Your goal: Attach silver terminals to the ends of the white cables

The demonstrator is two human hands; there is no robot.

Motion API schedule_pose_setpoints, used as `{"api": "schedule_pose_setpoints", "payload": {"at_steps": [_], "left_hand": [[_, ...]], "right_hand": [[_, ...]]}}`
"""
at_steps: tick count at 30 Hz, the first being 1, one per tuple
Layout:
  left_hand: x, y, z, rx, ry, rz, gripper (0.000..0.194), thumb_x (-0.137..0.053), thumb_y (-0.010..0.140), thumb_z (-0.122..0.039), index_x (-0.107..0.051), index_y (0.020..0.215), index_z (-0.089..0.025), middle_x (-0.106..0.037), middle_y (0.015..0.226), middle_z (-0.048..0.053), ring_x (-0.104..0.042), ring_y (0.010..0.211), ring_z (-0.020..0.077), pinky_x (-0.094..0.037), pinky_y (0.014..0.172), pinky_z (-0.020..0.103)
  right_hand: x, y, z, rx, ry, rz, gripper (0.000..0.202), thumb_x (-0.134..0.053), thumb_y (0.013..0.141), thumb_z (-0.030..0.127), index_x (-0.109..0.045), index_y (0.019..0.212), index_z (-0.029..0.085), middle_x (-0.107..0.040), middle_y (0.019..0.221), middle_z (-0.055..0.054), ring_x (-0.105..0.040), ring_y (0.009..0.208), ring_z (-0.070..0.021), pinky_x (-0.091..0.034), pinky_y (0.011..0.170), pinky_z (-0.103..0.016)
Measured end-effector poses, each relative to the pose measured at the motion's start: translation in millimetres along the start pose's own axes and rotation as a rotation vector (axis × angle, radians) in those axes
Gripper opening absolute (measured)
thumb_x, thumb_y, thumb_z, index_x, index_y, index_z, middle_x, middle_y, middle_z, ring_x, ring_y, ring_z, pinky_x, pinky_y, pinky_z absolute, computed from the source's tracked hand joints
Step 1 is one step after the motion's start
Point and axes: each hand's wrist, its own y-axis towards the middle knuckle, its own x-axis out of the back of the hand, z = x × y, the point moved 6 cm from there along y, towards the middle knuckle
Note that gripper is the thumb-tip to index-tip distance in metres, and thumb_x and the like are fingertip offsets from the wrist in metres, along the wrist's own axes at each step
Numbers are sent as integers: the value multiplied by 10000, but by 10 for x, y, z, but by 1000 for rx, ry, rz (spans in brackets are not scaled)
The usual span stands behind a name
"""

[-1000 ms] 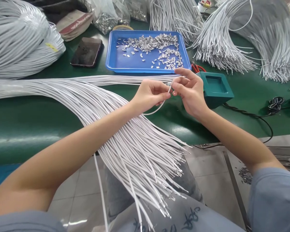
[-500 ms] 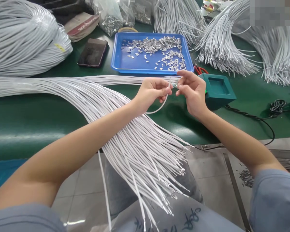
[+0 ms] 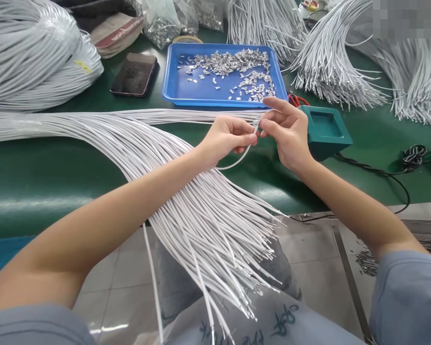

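Note:
My left hand (image 3: 228,139) pinches a single white wire (image 3: 237,162) close to its end, which points up. A small metal terminal (image 3: 255,123) sits at the wire's tip, with the thumb and index finger of my right hand (image 3: 285,132) closed on it. Under my left forearm a large bundle of white wires (image 3: 201,215) fans out over the table edge toward my lap. Behind my hands lies a blue tray (image 3: 201,102) with many loose metal terminals (image 3: 233,62) in it.
A green box-shaped device (image 3: 326,127) with a black cable (image 3: 373,168) stands right of my right hand. Farther back are a phone (image 3: 134,75), bags of metal parts (image 3: 161,24), a large wire coil (image 3: 32,57) and more wire bundles (image 3: 330,62).
My right fingers have moved slightly left and up, bringing the metal terminal onto the wire's tip. Before, the terminal was beside the wire. My left hand has barely moved.

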Motion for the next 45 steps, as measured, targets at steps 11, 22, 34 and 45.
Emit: {"api": "schedule_pose_setpoints", "payload": {"at_steps": [11, 22, 34, 45], "left_hand": [[41, 14, 11, -31, 13, -15, 127, -749, 732, -212, -677, 740, -107, -654, 689, 27, -512, 547, 58, -434, 523, 207], [-32, 9, 17, 4, 4, 108, 211, -750, 764, -320, -700, 741, -116, -685, 721, 43, -519, 522, 56, -435, 503, 203], [57, 6, -6, -10, 59, -43, 146, -734, 781, -231, -653, 763, -111, -640, 660, 18, -530, 534, 62, -472, 556, 219], [53, 29, -11, -46, 55, -32, 161, -772, 717, -207, -626, 719, -138, -609, 607, -4, -539, 565, 80, -449, 524, 205]], "right_hand": [[19, 17, -32, -46, 47, 12, 315, -588, 858, 400, -596, 1157, 300, -624, 833, 7, -628, 797, -135, -557, 642, -267], [-21, -6, 133, -22, 65, 32, 319, -686, 799, 438, -599, 1083, 324, -584, 747, 22, -601, 715, -140, -519, 580, -285], [33, -83, 185, 149, -180, -122, 173, -539, 904, 352, -589, 1060, 299, -604, 881, -20, -593, 815, -158, -531, 632, -299], [-23, -77, 230, 251, -313, -27, 255, -598, 891, 341, -606, 1145, 340, -620, 1041, -24, -617, 890, -156, -563, 618, -268]]}}
